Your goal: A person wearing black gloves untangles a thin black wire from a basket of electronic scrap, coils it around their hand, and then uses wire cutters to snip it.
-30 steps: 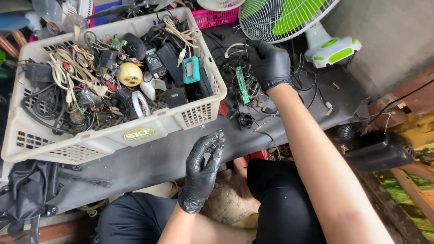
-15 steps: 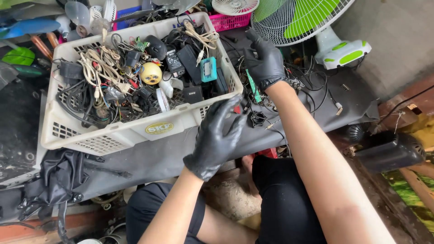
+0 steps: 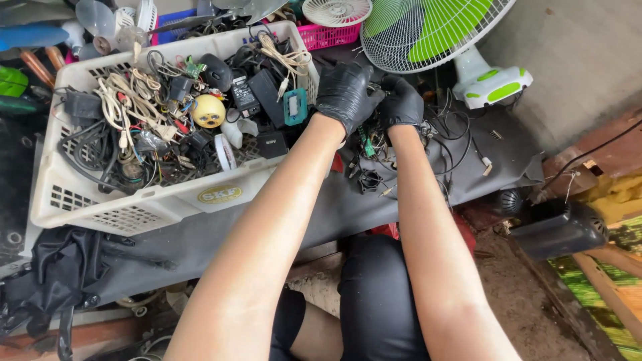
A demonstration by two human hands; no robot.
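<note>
Both my gloved hands, left (image 3: 344,92) and right (image 3: 401,103), grip clenched on the wire tangle (image 3: 374,144) beside the white basket (image 3: 167,194); snagged leads may drag parts off the surface (image 3: 321,214).

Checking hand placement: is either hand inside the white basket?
No: left hand and right hand are both outside the white basket, on the tangle of wires beside it.

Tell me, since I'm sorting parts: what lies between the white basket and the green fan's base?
In the head view, both gloved hands, left hand and right hand, over tangled wires on the dark table, between basket and fan base.
</note>
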